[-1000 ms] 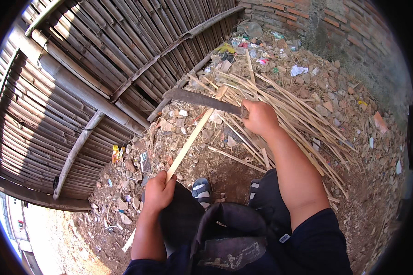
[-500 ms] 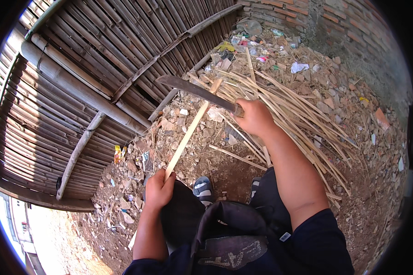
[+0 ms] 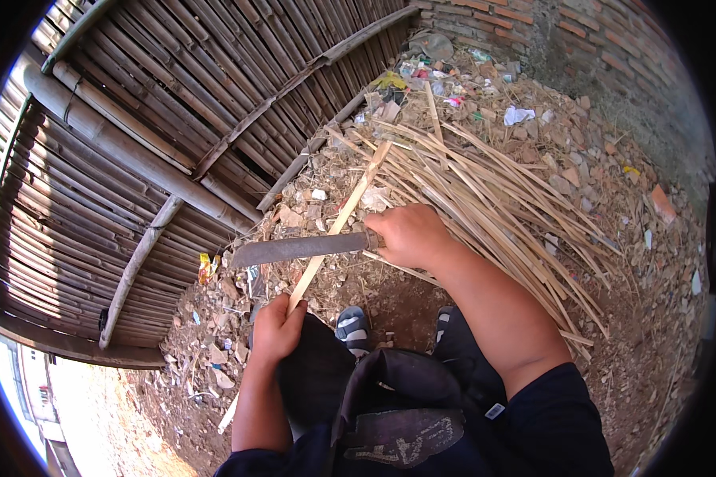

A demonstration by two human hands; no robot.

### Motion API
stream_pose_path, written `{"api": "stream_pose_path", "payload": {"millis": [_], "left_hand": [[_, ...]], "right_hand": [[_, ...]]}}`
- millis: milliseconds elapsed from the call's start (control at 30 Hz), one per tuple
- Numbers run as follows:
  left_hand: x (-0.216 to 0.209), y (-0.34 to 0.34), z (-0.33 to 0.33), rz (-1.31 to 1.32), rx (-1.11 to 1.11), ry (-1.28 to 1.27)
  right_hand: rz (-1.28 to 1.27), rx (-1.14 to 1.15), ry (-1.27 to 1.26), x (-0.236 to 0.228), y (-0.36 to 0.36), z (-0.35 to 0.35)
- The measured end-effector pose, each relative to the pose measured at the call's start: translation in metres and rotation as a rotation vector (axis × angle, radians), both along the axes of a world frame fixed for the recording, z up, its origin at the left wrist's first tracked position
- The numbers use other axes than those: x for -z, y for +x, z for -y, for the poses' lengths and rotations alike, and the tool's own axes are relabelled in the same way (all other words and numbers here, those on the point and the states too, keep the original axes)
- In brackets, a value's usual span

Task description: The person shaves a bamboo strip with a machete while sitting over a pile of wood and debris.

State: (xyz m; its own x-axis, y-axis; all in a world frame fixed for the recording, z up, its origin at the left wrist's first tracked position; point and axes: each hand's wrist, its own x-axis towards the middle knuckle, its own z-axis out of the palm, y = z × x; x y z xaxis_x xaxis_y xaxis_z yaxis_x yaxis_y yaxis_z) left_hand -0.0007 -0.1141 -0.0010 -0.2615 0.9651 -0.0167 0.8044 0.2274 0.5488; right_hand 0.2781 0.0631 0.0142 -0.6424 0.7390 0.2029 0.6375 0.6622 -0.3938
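Note:
My left hand [image 3: 277,327] is closed round the lower part of a pale bamboo strip [image 3: 348,208], which slants up and away to the right. In my right hand [image 3: 412,235] is the handle of a machete [image 3: 294,248], its dark blade pointing left. The blade crosses over the strip a little above my left hand; whether it touches the strip I cannot tell. Beyond my right hand lies a loose pile of similar bamboo strips [image 3: 493,203], spread across the ground. The strip's far end reaches the pile's left edge.
A bamboo slat wall [image 3: 135,167] stands on the left, a brick wall [image 3: 597,44] at the back right. Rubble and litter cover the ground, with a white scrap [image 3: 519,116] and a yellow wrapper [image 3: 208,268]. My sandalled foot [image 3: 352,327] is below the strip.
My right hand has drawn the machete down and toward me along the strip, from near its far end to nearer my left hand. The left hand has stayed almost still.

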Motion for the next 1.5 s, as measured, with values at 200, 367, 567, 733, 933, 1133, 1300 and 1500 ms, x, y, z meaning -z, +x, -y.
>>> {"api": "stream_pose_path", "payload": {"millis": [200,367,567,733,933,1133,1300,1500], "left_hand": [[-0.014,0.018,-0.007,-0.041,0.064,-0.035],[-0.012,0.015,-0.005,-0.040,0.054,-0.075],[-0.016,0.020,-0.008,-0.026,0.016,-0.090],[-0.014,0.020,-0.008,-0.045,0.041,-0.073],[-0.012,0.019,-0.009,-0.027,0.020,-0.098],[-0.007,0.007,-0.003,0.005,0.041,-0.076],[-0.006,0.021,-0.006,0.110,0.100,-0.074],[-0.007,0.024,-0.005,0.237,0.030,-0.112]], "right_hand": [[-0.110,0.392,-0.122,0.005,0.042,-0.048],[-0.065,0.417,-0.008,0.011,0.042,-0.048],[-0.246,0.351,-0.239,0.032,0.038,-0.053],[-0.477,0.288,-0.317,0.042,0.036,-0.048],[0.025,0.116,-0.266,0.000,0.012,-0.014],[0.015,0.142,-0.078,0.010,0.019,-0.030],[-0.057,0.473,-0.012,0.020,0.048,-0.046],[-0.073,0.401,-0.243,0.023,0.048,-0.057]]}}
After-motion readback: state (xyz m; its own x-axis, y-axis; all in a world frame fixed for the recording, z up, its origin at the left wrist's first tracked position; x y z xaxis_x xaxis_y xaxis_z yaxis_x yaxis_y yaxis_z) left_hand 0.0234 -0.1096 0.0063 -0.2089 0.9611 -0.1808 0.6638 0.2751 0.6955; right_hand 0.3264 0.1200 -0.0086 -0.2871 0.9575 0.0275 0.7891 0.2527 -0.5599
